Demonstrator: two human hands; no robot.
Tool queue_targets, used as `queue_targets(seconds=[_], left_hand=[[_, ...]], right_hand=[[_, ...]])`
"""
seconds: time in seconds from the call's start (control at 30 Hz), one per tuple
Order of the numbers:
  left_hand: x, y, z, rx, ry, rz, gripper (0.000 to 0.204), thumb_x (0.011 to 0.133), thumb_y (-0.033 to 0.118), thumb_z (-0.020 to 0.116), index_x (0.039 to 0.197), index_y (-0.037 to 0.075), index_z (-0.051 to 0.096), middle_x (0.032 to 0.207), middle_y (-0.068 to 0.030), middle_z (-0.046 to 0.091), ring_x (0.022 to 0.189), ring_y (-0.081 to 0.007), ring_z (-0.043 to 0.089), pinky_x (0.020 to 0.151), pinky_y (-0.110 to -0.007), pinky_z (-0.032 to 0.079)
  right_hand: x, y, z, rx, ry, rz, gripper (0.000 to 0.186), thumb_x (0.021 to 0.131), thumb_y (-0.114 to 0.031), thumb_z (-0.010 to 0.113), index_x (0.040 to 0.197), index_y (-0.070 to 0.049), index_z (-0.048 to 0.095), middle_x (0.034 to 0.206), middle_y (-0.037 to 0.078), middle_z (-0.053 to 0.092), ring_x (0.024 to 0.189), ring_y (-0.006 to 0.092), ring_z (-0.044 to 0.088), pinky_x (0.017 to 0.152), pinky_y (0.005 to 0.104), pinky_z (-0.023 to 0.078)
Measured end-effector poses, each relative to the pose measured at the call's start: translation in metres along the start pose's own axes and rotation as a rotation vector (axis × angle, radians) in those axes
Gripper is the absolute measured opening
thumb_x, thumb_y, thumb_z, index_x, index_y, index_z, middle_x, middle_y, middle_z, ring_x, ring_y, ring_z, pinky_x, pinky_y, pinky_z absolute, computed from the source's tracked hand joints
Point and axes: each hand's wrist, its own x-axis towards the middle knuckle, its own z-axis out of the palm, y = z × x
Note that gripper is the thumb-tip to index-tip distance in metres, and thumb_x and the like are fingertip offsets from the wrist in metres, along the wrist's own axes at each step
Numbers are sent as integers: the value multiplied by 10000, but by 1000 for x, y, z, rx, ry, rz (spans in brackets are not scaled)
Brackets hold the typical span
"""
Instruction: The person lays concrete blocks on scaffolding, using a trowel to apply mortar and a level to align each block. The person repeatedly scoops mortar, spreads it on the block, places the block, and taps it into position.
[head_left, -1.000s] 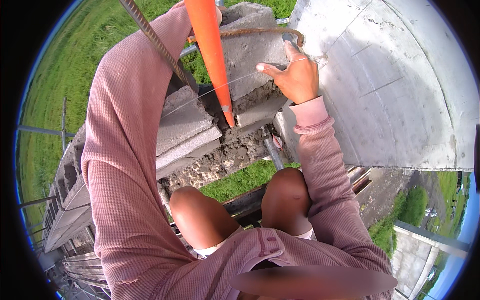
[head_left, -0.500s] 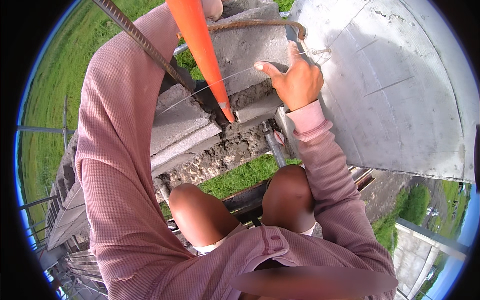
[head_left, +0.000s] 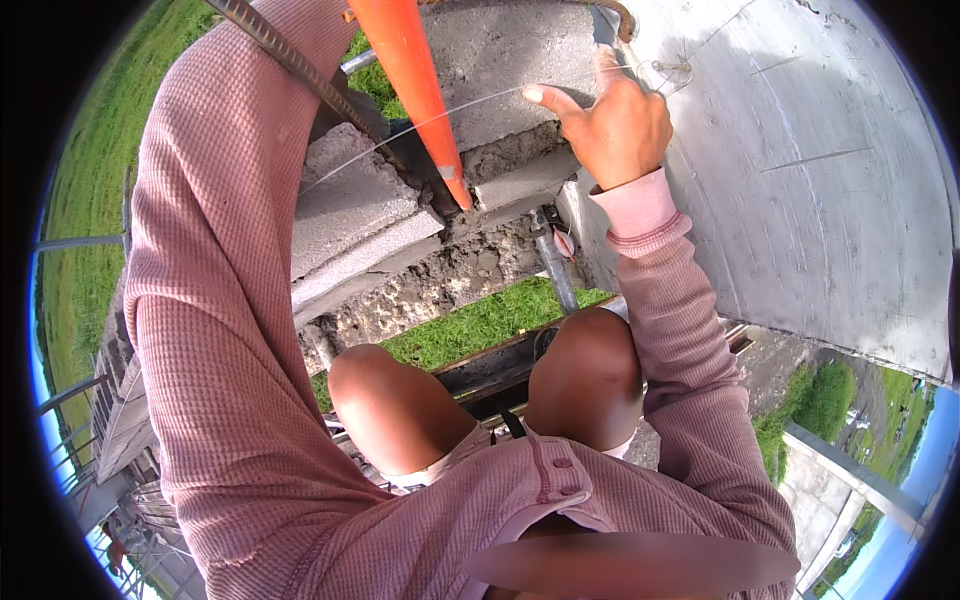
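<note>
My right hand (head_left: pixel 618 125) is over the top of a grey concrete block (head_left: pixel 510 70), thumb and forefinger stretched apart, beside a thin string (head_left: pixel 470 103). The string runs from the left block (head_left: pixel 345 205) across an orange pipe (head_left: pixel 412 90) to a wire loop (head_left: pixel 670 72) at the smooth concrete face (head_left: pixel 800 180). My left arm (head_left: pixel 215 220) reaches up past the top edge, where its hand is out of sight. The orange pipe stands slanted in the gap between the two blocks.
Ribbed steel rebar (head_left: pixel 295 65) slants across the upper left, and a bent rusty bar (head_left: pixel 626 22) ends near my right hand. Below the blocks are rough mortar (head_left: pixel 420 285), a metal tube (head_left: pixel 555 262) and grass (head_left: pixel 480 320). My bare knees (head_left: pixel 590 365) are close to the wall.
The view has shifted, so the blocks and pipe sit higher in the picture. My left hand, partly visible at the top before, is now out of view. My right hand keeps its pose by the string.
</note>
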Motion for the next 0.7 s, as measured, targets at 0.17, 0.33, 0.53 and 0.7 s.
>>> queue_targets(seconds=[0.17, 0.33, 0.53, 0.7], left_hand=[[2, 1, -4, -5, -10, 12, 343, 903, 114, 711, 1246, 117, 689, 1042, -34, 724, 910, -124, 648, 793, -314, 528], [3, 1, -7, 3, -12, 14, 334, 905, 135, 720, 1237, 110, 694, 1033, -34, 724, 904, -124, 647, 787, -312, 526], [7, 2, -7, 7, -23, 5, 326, 907, 160, 730, 1226, 101, 699, 1021, -34, 725, 897, -123, 646, 779, -308, 523], [10, 1, -13, -3, -40, 0, 323, 908, 181, 739, 1217, 94, 704, 1012, -33, 725, 891, -123, 645, 773, -306, 521]], right_hand=[[-3, -1, 1, -17, -45, 45, 930, 714, -695, 779, 1273, 38, 657, 546, 155, 635, 564, 355, 687, 543, 458, 547], [1, -3, -1, -57, 17, -4, 918, 718, -670, 795, 1278, 43, 653, 547, 161, 635, 560, 363, 687, 549, 462, 550], [-4, -14, -8, 31, -91, 71, 759, 726, -560, 847, 1138, 57, 684, 582, 184, 650, 552, 367, 687, 543, 466, 550], [-8, -10, 1, -11, -33, 30, 753, 757, -566, 819, 1162, 51, 670, 534, 158, 622, 520, 355, 677, 510, 462, 536]])
